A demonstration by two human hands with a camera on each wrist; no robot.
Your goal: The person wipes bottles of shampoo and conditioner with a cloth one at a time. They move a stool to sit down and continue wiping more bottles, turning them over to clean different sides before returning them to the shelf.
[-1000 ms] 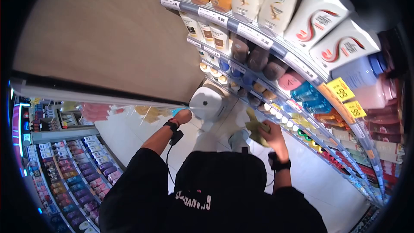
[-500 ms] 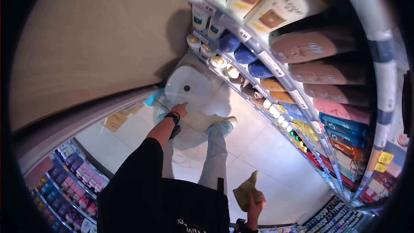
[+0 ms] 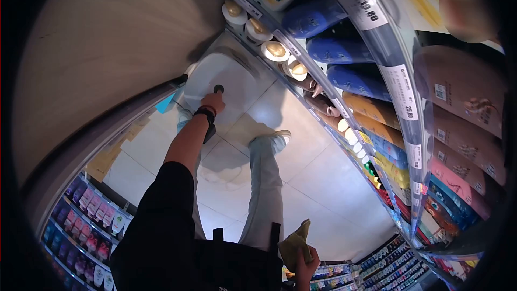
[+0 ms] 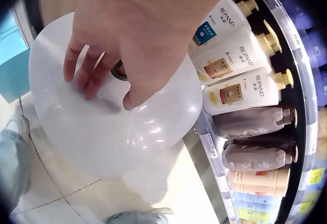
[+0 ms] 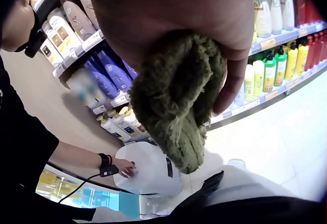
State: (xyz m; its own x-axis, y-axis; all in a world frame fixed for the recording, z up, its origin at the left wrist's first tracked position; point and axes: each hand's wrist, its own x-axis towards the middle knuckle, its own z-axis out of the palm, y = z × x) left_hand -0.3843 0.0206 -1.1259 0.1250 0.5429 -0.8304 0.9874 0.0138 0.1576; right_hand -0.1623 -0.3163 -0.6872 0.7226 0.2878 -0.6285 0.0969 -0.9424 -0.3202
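Observation:
My left hand (image 3: pixel 214 103) reaches down over a white, stool-like plastic piece (image 3: pixel 237 73) on the floor. A dark round spot (image 3: pixel 218 89) marks the middle of its top, and my fingertips overlap the edge of that spot. In the left wrist view the fingers (image 4: pixel 92 81) hang spread and loosely bent close over the glossy surface, the palm partly hiding the spot. Down by my right side, my right hand (image 3: pixel 307 265) grips a folded, fuzzy olive-green cloth (image 5: pixel 179 106). Its thumb side shows around the cloth in the right wrist view.
Shelves of shampoo bottles (image 3: pixel 336 48) run close along the right. A beige wall panel (image 3: pixel 107 59) stands on the left, its dark lower edge beside my left arm. Tiled floor (image 3: pixel 318 172) lies around my legs. More stocked shelves (image 3: pixel 89 226) stand at lower left.
My left hand has moved from beside the panel's corner onto the middle of the white piece's top. I have leaned in toward it. The right hand has dropped lower, still holding the cloth.

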